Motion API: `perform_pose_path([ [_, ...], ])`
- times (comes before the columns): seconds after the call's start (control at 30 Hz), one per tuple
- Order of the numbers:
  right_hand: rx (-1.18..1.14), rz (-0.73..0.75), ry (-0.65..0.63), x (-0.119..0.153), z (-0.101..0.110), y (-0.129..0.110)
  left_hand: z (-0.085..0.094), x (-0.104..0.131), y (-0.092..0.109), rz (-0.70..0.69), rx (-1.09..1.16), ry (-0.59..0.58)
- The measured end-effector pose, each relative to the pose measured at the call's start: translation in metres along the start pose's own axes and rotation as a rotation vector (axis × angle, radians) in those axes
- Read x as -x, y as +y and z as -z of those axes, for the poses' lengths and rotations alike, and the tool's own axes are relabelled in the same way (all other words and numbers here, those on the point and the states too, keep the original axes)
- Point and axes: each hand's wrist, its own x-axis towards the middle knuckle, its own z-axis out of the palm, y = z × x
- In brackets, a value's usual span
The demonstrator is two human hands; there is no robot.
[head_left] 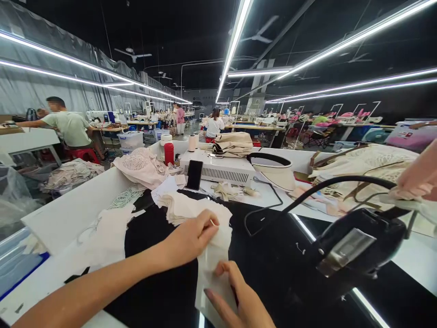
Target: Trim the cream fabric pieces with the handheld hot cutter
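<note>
A cream fabric piece [213, 273] lies over the black tabletop, running toward me. My left hand [194, 234] has thumb and fingers closed in a pinch at its upper part, with a pale edge showing between them. Lower down, my right hand [244, 298] rests on the same piece, thumb and index finger apart. Just behind my left hand is a stack of cream cut pieces [182, 207]. To the right stands a black iron [362, 246], its black hose arching over the table. Another person's hand [418, 175] is at a cloth by the iron's handle.
Pale fabric [105, 237] lies at the left. Behind the work surface are a phone [194, 175], a white vented box [218, 168], a red bottle [169, 154] and a cream visor [275, 171]. Cream goods [372, 168] pile up at the right. People sit further back.
</note>
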Motion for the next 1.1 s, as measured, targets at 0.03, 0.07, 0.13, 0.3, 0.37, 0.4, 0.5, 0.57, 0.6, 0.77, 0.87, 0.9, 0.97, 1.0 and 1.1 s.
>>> perform_pose_path([
  [0.03, -0.060, -0.037, -0.021, -0.011, -0.001, -0.001, 0.008, -0.007, -0.002, 0.010, 0.060, 0.049],
  [0.07, -0.105, -0.057, -0.039, -0.023, -0.002, -0.002, 0.017, -0.014, -0.006, 0.021, 0.109, 0.103],
  [0.13, -0.160, -0.068, 0.041, -0.050, -0.001, -0.002, 0.034, -0.027, -0.016, 0.052, 0.136, 0.196],
  [0.3, -0.196, -0.140, 0.332, -0.114, 0.008, 0.006, 0.072, -0.055, -0.047, 0.141, 0.070, 0.313],
  [0.37, -0.193, -0.144, 0.363, -0.132, 0.011, 0.012, 0.079, -0.061, -0.059, 0.180, 0.022, 0.354],
  [0.4, -0.188, -0.144, 0.374, -0.140, 0.013, 0.015, 0.080, -0.063, -0.064, 0.200, -0.003, 0.368],
  [0.5, -0.143, -0.142, 0.391, -0.158, 0.015, 0.028, 0.077, -0.064, -0.079, 0.259, -0.079, 0.374],
  [0.57, -0.085, -0.133, 0.398, -0.168, 0.015, 0.037, 0.070, -0.061, -0.087, 0.292, -0.131, 0.353],
  [0.6, -0.051, -0.125, 0.399, -0.173, 0.015, 0.042, 0.066, -0.059, -0.090, 0.305, -0.159, 0.339],
  [0.77, 0.115, -0.041, 0.340, -0.189, 0.010, 0.061, 0.048, -0.047, -0.099, 0.355, -0.288, 0.250],
  [0.87, 0.207, 0.016, 0.297, -0.192, 0.005, 0.066, 0.045, -0.043, -0.099, 0.389, -0.346, 0.208],
  [0.9, 0.232, 0.035, 0.290, -0.190, 0.004, 0.066, 0.046, -0.042, -0.098, 0.401, -0.360, 0.199],
  [0.97, 0.267, 0.077, 0.280, -0.186, 0.002, 0.065, 0.052, -0.039, -0.096, 0.426, -0.383, 0.186],
  [1.0, 0.275, 0.100, 0.273, -0.182, 0.001, 0.063, 0.057, -0.036, -0.095, 0.439, -0.396, 0.183],
  [1.1, 0.268, 0.173, 0.245, -0.168, -0.002, 0.055, 0.084, -0.017, -0.093, 0.482, -0.452, 0.179],
])
